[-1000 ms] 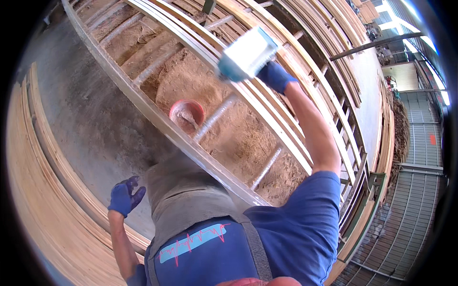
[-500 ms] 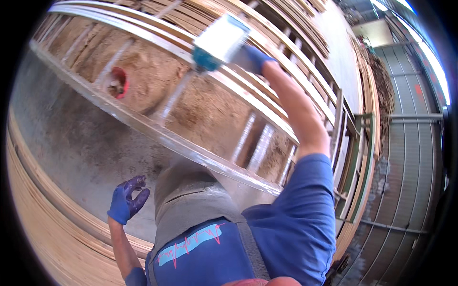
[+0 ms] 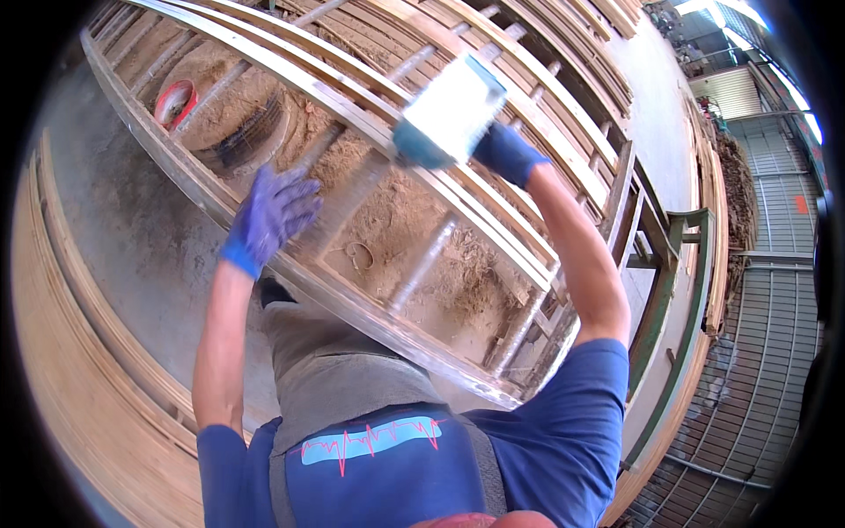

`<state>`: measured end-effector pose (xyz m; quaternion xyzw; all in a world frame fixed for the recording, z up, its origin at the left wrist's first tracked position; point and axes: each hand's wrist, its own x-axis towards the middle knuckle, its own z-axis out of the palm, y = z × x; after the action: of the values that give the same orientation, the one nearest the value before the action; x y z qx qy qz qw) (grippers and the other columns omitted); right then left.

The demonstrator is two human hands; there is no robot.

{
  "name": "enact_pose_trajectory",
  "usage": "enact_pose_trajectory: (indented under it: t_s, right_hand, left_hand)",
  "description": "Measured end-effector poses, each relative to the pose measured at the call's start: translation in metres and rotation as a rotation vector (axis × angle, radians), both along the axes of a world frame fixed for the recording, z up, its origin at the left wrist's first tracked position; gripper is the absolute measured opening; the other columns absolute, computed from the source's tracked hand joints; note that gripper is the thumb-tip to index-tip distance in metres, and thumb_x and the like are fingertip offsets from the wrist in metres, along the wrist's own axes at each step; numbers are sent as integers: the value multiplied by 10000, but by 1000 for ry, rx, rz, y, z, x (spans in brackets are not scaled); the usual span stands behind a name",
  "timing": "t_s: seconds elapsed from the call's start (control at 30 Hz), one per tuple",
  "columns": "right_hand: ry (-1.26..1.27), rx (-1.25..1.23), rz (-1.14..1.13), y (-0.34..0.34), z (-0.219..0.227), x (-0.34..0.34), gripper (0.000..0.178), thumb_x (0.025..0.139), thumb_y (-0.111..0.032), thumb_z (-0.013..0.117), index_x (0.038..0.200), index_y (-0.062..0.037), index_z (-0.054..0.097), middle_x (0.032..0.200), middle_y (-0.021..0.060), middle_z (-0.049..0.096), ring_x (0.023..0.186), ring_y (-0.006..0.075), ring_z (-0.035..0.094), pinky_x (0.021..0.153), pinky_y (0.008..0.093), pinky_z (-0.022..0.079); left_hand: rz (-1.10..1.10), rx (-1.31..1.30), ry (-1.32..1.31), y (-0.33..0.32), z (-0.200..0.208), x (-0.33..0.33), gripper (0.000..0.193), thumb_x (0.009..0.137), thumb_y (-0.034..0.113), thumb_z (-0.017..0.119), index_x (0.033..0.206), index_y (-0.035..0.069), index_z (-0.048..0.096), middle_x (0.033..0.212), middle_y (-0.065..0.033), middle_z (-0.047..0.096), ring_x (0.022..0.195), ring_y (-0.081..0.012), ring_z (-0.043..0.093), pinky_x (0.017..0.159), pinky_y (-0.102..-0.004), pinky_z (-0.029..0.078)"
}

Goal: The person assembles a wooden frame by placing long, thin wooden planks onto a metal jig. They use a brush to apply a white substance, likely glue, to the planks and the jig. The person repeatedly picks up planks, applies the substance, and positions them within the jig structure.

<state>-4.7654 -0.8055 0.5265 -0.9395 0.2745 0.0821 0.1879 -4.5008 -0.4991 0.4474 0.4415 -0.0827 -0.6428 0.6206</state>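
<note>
In my right hand [image 3: 509, 157], gloved in blue, is a boxy white and teal object [image 3: 453, 107], its bright face blurred and its exact kind unclear. My fingers grip it at its right end, partly hidden behind it. It hangs over long pale wooden strips [image 3: 348, 107] that lie across the rollers of a rack. My left hand [image 3: 275, 211], in a purple-blue glove, reaches over the rack's near rail [image 3: 198, 187] with its fingers spread and nothing in them. Just ahead of it is a metal roller [image 3: 352, 198].
Sawdust [image 3: 387, 233] covers the floor under the rack, where a red-rimmed round container [image 3: 176, 104] stands at the left. Stacked boards [image 3: 106, 396] lie behind me on the left. To the right are a green metal frame [image 3: 678, 326] and a metal-barred wall [image 3: 766, 352].
My left hand has swung forward from beside my body to over the near rail, its fingers spreading. My right hand has carried the boxy object rightward and slightly down in the picture.
</note>
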Motion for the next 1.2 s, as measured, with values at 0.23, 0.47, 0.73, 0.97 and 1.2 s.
enact_pose_trajectory:
  t_s: [0.23,0.47,0.73,0.97,1.2]
  right_hand:
    - [-45,-102,-108,33,-1,-287,241,901,-202,600,1096,-76,662,1045,208,676,969,347,656,841,427,531]
    - [-68,-29,-562,62,-5,-462,201,793,-209,703,920,-53,713,846,223,680,807,395,664,706,448,530]
    - [-72,-21,-745,92,10,-494,143,794,-133,691,860,-6,700,779,199,697,719,298,689,666,387,526]
    - [-212,22,-616,23,-12,-435,184,818,-141,668,962,-43,728,882,169,725,847,295,706,741,396,544]
    - [-102,-70,-422,15,-1,-318,240,812,-227,694,962,-40,704,884,203,700,874,377,681,698,426,535]
  left_hand:
    - [-28,140,-130,-125,-31,-75,984,887,737,405,1495,-16,224,1499,-246,347,1361,-339,406,1126,-421,342]
    - [175,75,-18,-184,-37,-97,1059,839,756,482,1482,-50,238,1497,-220,355,1376,-327,375,1141,-432,311]
    - [146,97,-86,-212,-46,-114,1050,844,799,391,1500,-8,243,1520,-197,338,1374,-305,383,1139,-433,259]
    - [51,-286,60,-214,-56,-100,803,914,696,407,1355,30,485,1355,-100,537,1256,-230,484,1095,-386,373]
    - [-53,-25,-228,-147,-7,-73,925,873,763,391,1428,22,399,1345,-213,531,1208,-302,552,1055,-428,427]
